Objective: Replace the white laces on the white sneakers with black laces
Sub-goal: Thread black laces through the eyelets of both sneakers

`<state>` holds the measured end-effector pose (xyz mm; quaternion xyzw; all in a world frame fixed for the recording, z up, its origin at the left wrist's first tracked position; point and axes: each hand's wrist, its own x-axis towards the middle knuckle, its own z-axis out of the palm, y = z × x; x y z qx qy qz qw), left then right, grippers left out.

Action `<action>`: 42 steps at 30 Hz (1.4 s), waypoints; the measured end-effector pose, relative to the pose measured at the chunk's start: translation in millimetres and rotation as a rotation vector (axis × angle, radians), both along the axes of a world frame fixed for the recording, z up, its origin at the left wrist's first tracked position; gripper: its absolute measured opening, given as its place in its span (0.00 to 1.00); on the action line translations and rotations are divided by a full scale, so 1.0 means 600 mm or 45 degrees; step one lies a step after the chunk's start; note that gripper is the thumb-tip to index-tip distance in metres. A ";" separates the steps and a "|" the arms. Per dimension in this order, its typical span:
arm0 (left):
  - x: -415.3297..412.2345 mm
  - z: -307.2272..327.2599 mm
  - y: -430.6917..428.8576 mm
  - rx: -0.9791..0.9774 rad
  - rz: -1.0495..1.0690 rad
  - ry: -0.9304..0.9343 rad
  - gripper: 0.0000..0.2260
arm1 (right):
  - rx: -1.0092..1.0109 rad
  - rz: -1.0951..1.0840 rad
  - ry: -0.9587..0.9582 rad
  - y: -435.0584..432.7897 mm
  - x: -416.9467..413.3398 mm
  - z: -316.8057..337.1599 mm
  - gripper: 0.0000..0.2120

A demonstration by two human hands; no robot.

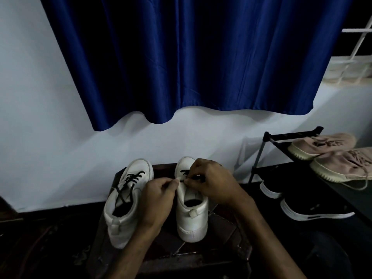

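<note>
Lace [184,171] looks limp, best pinched near its tip; right grip [211,178] pinches it, left grip [159,196] pinches the sneaker [191,218].

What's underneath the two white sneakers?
Both white sneakers stand on a dark brown low table. Whatever lies directly beneath their soles is covered.

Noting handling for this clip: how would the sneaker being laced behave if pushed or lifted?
The sneaker stands on a flat sole, so a push would probably slide it, not roll it. Its tall collar keeps its shape, suggesting stiffish sides. With the lace only through the front eyelets, the tongue likely flops when lifted.
</note>
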<state>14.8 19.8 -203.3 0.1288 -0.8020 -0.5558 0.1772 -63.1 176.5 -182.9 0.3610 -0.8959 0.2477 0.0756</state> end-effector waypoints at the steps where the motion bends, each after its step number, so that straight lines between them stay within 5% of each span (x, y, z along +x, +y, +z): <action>1: 0.001 0.002 0.001 0.001 -0.003 -0.003 0.07 | 0.044 0.008 0.030 -0.001 0.003 0.004 0.13; 7: 0.011 -0.004 0.010 -0.235 -0.057 0.047 0.06 | 0.277 -0.038 0.220 -0.013 0.023 0.033 0.13; 11: 0.010 -0.019 0.019 -0.125 -0.100 0.006 0.04 | 0.328 -0.078 0.333 -0.016 0.026 0.026 0.07; 15: 0.006 -0.020 0.039 0.050 -0.084 0.021 0.05 | 0.146 -0.190 0.148 0.016 0.023 0.007 0.08; 19: 0.009 -0.014 0.058 0.095 -0.083 0.024 0.02 | -0.395 -0.275 0.089 0.036 0.055 -0.012 0.10; 21: 0.017 -0.013 0.064 0.121 -0.089 0.017 0.02 | -0.343 -0.298 0.124 0.035 0.079 -0.020 0.14; 25: 0.043 -0.026 0.066 0.593 -0.137 0.050 0.08 | -0.367 -0.341 0.131 0.031 0.096 -0.053 0.12; 32: 0.075 0.003 0.043 1.268 -0.042 0.512 0.02 | -0.454 -0.527 0.166 0.019 0.106 -0.064 0.09; 35: 0.073 0.023 0.025 1.623 -0.044 0.559 0.08 | -0.458 -0.537 0.136 0.018 0.106 -0.065 0.10; 37: 0.071 0.023 0.024 1.416 0.027 0.443 0.09 | -0.453 -0.547 0.132 0.017 0.106 -0.065 0.11; 40: 0.066 -0.010 0.034 0.209 -0.074 0.274 0.03 | -0.460 -0.539 0.121 0.017 0.108 -0.065 0.12; 42: 0.066 -0.031 0.038 -0.289 -0.234 0.123 0.06 | -0.473 -0.514 0.124 0.019 0.108 -0.066 0.13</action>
